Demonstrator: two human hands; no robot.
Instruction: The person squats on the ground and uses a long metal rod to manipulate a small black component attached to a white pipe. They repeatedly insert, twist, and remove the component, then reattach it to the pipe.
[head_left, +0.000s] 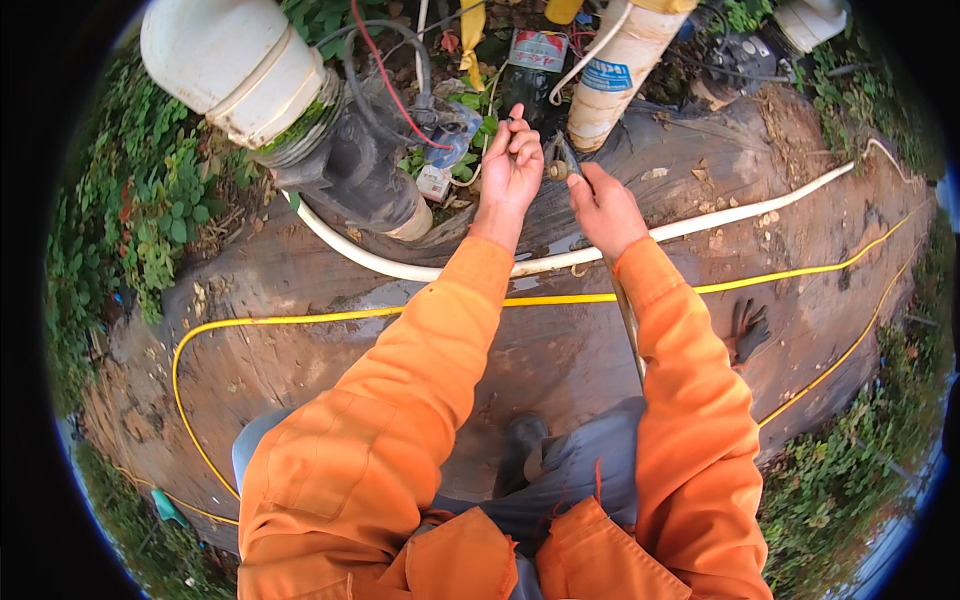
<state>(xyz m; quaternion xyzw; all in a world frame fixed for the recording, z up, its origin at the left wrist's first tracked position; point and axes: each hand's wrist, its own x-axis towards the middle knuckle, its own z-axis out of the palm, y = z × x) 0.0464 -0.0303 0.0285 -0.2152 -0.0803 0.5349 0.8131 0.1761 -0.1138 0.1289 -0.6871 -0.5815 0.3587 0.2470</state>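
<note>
Metal pliers (566,160) gripped in right hand (603,205), left hand (510,165) pinching thin wire (508,119) beside them

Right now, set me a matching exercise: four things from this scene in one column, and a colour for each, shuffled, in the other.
Things:
1. thin cable looping across the ground
2. hose lying beyond the hands
3. sleeves on the person's arms
4. glove lying by the right arm

Colours:
A. orange
B. black
C. yellow
D. white

Pairs: 1-C, 2-D, 3-A, 4-B

The left hand and right hand meet over a small metal tool.
</note>
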